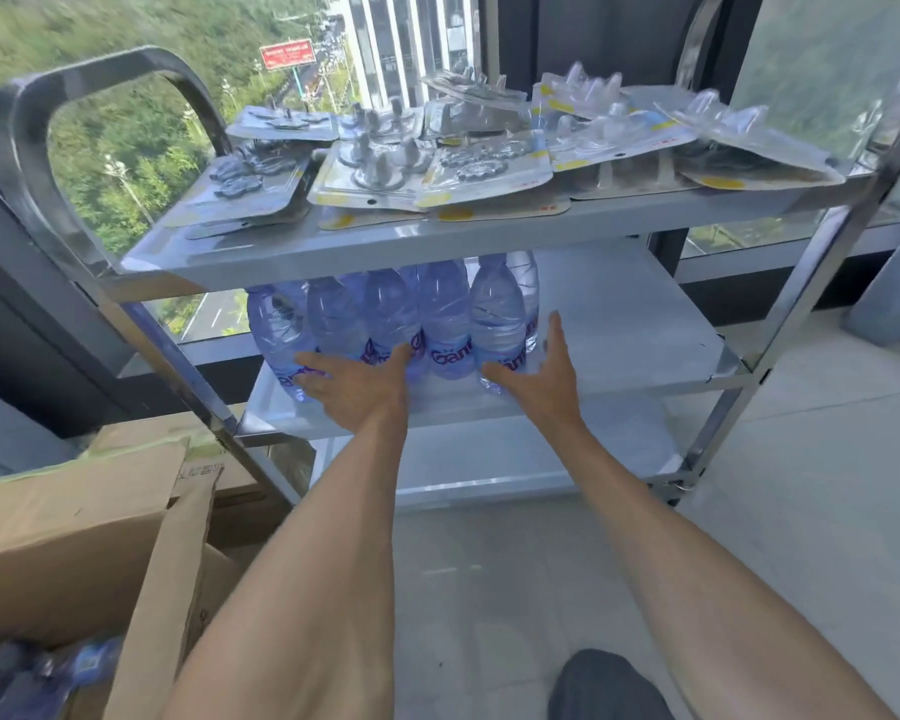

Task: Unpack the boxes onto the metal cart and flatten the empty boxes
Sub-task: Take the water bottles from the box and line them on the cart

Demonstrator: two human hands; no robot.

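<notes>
A three-shelf metal cart (645, 376) stands in front of me by a window. Several clear water bottles (391, 314) with purple labels stand in a row on the left half of its middle shelf. My left hand (357, 384) rests with spread fingers against the lower parts of the left bottles. My right hand (539, 366) lies open against the rightmost front bottle, fingers straight. An open cardboard box (74, 537) sits at the lower left, with more bottles (32, 678) showing inside it.
The cart's top shelf is covered with several blister packs (437, 163) of hooks and hardware. The right half of the middle shelf and the bottom shelf (515, 459) are bare. A curved cart handle (27, 127) rises at left. Tiled floor lies below; my knee (609, 688) shows at the bottom.
</notes>
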